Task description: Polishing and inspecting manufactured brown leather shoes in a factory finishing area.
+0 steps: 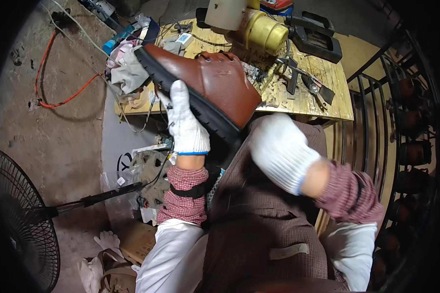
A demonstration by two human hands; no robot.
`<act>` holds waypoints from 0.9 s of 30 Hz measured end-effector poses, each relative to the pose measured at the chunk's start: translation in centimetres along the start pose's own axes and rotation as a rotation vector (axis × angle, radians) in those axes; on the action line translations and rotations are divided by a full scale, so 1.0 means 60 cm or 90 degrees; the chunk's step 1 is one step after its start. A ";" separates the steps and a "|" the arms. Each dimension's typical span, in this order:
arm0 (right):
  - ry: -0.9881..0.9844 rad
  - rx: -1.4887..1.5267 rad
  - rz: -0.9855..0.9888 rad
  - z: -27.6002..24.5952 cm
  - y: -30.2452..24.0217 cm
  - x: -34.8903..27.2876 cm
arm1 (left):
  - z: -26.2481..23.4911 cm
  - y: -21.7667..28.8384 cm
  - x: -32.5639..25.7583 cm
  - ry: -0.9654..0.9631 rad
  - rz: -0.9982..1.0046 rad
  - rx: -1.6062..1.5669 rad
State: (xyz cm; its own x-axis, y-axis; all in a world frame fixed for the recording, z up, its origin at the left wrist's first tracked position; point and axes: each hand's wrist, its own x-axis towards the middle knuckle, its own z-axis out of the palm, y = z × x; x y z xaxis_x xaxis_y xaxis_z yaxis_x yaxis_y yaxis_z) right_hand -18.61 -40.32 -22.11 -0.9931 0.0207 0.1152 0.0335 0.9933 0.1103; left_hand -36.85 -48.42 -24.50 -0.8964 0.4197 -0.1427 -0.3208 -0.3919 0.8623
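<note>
Below the brown boot (215, 85), the gloved right hand (281, 149) is blurred, so I cannot tell its grip. Just left of it, the gloved left hand (186, 122) clasps the boot's black sole, fingers together. Beyond the boot lies the wooden workbench (322, 97), with a yellow machine (264, 31) farther back.

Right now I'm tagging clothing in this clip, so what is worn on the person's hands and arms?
Both hands, left and right, wear white knitted gloves with a thin blue cuff edge. The forearms have red-checked sleeve covers over white sleeves. A dark strap crosses the left forearm.
</note>
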 end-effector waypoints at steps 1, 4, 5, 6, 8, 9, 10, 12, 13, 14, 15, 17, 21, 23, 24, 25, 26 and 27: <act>-0.285 0.064 -0.120 -0.032 0.011 -0.036 | -0.035 -0.004 0.013 -0.056 -0.050 -0.055; -0.229 0.351 -0.013 -0.063 0.034 -0.141 | -0.037 -0.003 -0.021 -0.076 -0.076 -0.024; -0.087 0.345 0.064 -0.076 0.030 -0.168 | -0.048 -0.026 -0.030 -0.066 -0.086 -0.039; 0.032 0.279 0.142 -0.101 0.026 -0.188 | -0.072 -0.059 -0.038 -0.108 -0.103 -0.036; 0.194 0.255 0.264 -0.140 0.011 -0.221 | -0.019 -0.074 -0.102 -0.252 -0.281 -0.168; 0.266 0.315 0.296 -0.144 0.001 -0.233 | 0.034 -0.036 -0.143 -0.331 -0.445 -0.278; 0.220 0.316 0.276 -0.163 -0.017 -0.253 | 0.042 -0.066 -0.157 -0.405 -0.454 -0.233; 0.084 0.263 0.246 -0.225 -0.065 -0.285 | 0.074 -0.082 -0.197 -0.575 -0.710 -0.562; 0.129 0.227 0.335 -0.259 -0.098 -0.296 | 0.097 -0.093 -0.195 -0.666 -0.578 -0.150; 0.140 0.182 0.389 -0.314 -0.112 -0.320 | 0.122 -0.095 -0.209 -0.782 -0.510 0.055; 0.152 0.146 0.434 -0.364 -0.137 -0.348 | 0.141 -0.090 -0.222 -0.876 -0.410 0.260; 0.402 0.068 0.677 -0.427 -0.242 -0.388 | 0.172 -0.097 -0.264 -1.130 -0.445 0.145; 0.846 -0.457 0.766 -0.411 -0.355 -0.456 | 0.159 -0.125 -0.278 -1.078 -0.493 0.112; 0.453 -0.336 1.051 -0.483 -0.340 -0.474 | 0.146 -0.123 -0.272 -1.011 -0.480 0.149; 0.314 -0.445 1.075 -0.506 -0.336 -0.509 | 0.152 -0.122 -0.277 -1.019 -0.487 0.151; 0.173 -0.544 1.091 -0.526 -0.330 -0.563 | 0.158 -0.119 -0.284 -1.027 -0.489 0.157; 0.111 -0.568 1.118 -0.535 -0.318 -0.621 | 0.163 -0.116 -0.290 -1.047 -0.487 0.160; 0.049 -0.587 1.143 -0.539 -0.305 -0.682 | 0.168 -0.113 -0.296 -1.062 -0.481 0.148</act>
State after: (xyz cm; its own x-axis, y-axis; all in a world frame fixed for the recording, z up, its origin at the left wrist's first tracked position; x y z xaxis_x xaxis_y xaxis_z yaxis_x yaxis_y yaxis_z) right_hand 25.02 -63.03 3.07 0.2290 0.6983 0.6781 0.8464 -0.4870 0.2156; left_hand -15.69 -44.97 -22.90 0.6445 0.7637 -0.0376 -0.2881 0.2881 0.9133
